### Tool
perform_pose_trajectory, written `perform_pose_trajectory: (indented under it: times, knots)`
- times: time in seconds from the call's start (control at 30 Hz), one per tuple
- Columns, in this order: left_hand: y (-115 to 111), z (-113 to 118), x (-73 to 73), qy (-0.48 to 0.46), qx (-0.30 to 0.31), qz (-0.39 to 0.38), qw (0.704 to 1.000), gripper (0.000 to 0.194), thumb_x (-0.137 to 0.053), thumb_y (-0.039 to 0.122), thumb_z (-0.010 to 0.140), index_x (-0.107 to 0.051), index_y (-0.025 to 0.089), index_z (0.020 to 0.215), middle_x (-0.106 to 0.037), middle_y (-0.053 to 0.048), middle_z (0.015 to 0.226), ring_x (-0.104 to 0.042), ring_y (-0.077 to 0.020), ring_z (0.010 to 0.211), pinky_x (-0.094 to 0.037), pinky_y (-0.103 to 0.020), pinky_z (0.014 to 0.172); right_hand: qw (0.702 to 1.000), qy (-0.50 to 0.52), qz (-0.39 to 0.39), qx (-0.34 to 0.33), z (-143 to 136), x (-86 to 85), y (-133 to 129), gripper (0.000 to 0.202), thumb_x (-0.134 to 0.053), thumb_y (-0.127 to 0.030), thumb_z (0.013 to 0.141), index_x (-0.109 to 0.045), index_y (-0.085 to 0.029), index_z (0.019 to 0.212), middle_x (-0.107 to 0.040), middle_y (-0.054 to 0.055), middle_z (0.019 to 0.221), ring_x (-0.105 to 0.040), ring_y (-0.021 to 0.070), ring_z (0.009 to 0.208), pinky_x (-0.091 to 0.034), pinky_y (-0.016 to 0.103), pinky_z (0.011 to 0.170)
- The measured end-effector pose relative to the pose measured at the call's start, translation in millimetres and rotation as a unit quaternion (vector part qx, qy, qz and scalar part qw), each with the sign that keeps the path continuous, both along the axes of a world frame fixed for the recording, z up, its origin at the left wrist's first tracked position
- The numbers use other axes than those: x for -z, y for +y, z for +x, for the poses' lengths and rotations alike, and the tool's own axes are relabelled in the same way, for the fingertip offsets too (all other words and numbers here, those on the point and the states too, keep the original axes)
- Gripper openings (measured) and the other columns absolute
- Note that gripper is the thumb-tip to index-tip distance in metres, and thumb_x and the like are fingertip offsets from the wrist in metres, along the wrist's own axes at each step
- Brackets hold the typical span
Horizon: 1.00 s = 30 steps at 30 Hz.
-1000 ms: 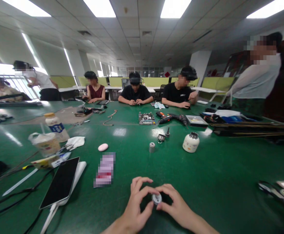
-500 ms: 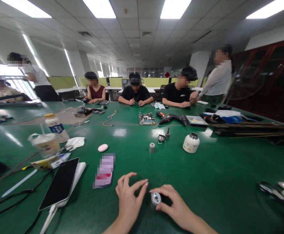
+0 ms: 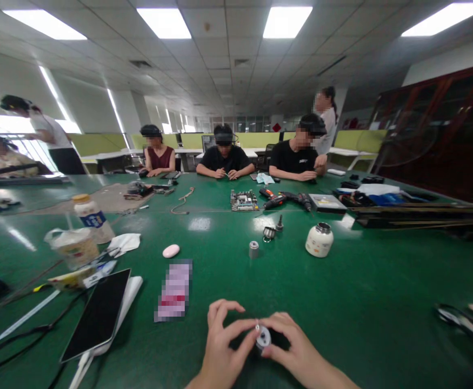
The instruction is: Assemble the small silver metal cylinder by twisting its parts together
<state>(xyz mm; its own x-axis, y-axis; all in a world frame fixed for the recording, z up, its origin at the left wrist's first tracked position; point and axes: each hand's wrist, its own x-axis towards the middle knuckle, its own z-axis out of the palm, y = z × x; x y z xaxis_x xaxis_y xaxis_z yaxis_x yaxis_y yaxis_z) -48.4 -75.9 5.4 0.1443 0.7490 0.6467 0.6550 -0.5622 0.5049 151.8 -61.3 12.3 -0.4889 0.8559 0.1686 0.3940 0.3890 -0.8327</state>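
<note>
Near the front of the green table, my right hand (image 3: 295, 346) grips a small silver metal cylinder (image 3: 264, 339) between thumb and fingers. The cylinder's round end, with dark holes in it, faces up toward me. My left hand (image 3: 228, 340) has thumb and index finger pinched together at the rim of that end. A tiny pale thing shows at those fingertips, too small to name; the other left fingers are curled loosely. Farther up the table stands a similar grey metal cylinder (image 3: 253, 249). Behind it lie a silver metal part (image 3: 269, 233) and a dark pointed part (image 3: 279, 223).
A white jar (image 3: 319, 240) stands to the right. On the left are a phone with a purple screen (image 3: 175, 290), a pink oval object (image 3: 171, 251), a tablet (image 3: 97, 316) with cables, and a bottle (image 3: 93, 219). A circuit board (image 3: 244, 200) and power drills (image 3: 287, 199) lie farther back.
My left hand has moved right, bringing its pinched fingertips to the cylinder's end. My right hand still grips the cylinder, slightly lower in view. A standing person at the back has moved left.
</note>
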Motion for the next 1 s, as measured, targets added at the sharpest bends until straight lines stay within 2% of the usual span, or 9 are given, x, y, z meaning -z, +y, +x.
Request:
perform_pose_trajectory:
  times: [0.07,0.33,0.53,0.7,1.0]
  knots:
    - [-0.9,-0.2,-0.3,0.001,0.033,0.018,0.999,0.014,-0.069,0.028,0.084,-0.075,0.032,0.096,-0.058,-0.006,0.099,-0.047,-0.0257,0.1,-0.047,-0.043,0.085,1.0,0.002,-0.002,0.001,-0.5,1.4,0.4,0.035,-0.073,-0.046,0.079,-0.071,-0.028,0.109,-0.07,0.005,0.097,-0.059,0.0261,0.094,-0.043,0.037,0.083]
    - [-0.7,-1.7,2.8,0.031,0.104,0.032,0.994,0.02,-0.069,0.021,0.084,-0.073,0.03,0.101,-0.059,-0.006,0.096,-0.048,-0.0241,0.097,-0.048,-0.042,0.084,1.0,0.002,-0.008,-0.008,-0.3,-1.5,1.3,0.033,-0.073,-0.044,0.079,-0.071,-0.026,0.107,-0.071,0.005,0.098,-0.059,0.0263,0.094,-0.042,0.038,0.084]
    - [2.2,-1.4,3.7,0.034,0.119,0.036,0.992,0.021,-0.066,0.017,0.083,-0.07,0.026,0.102,-0.06,-0.006,0.095,-0.05,-0.0234,0.095,-0.047,-0.04,0.084,1.0,0.003,0.014,-0.013,0.7,7.1,4.5,0.037,-0.072,-0.048,0.079,-0.07,-0.025,0.108,-0.07,0.006,0.095,-0.059,0.0263,0.091,-0.042,0.038,0.082]
    - [3.3,-1.1,3.4,0.035,0.117,0.025,0.992,0.015,-0.064,0.018,0.086,-0.068,0.022,0.099,-0.062,-0.006,0.092,-0.051,-0.0231,0.094,-0.047,-0.039,0.083,1.0,0.0,0.023,-0.015,0.2,7.5,4.9,0.038,-0.067,-0.055,0.081,-0.071,-0.026,0.106,-0.07,0.006,0.094,-0.059,0.0262,0.089,-0.041,0.038,0.081]
    - [2.5,-0.2,2.0,0.052,0.118,-0.005,0.992,0.019,-0.06,0.019,0.088,-0.069,0.027,0.103,-0.061,-0.007,0.095,-0.05,-0.0241,0.096,-0.048,-0.041,0.083,1.0,-0.011,0.02,-0.018,-1.2,2.6,3.6,0.042,-0.067,-0.057,0.08,-0.07,-0.025,0.107,-0.07,0.005,0.093,-0.059,0.0256,0.088,-0.042,0.038,0.081]
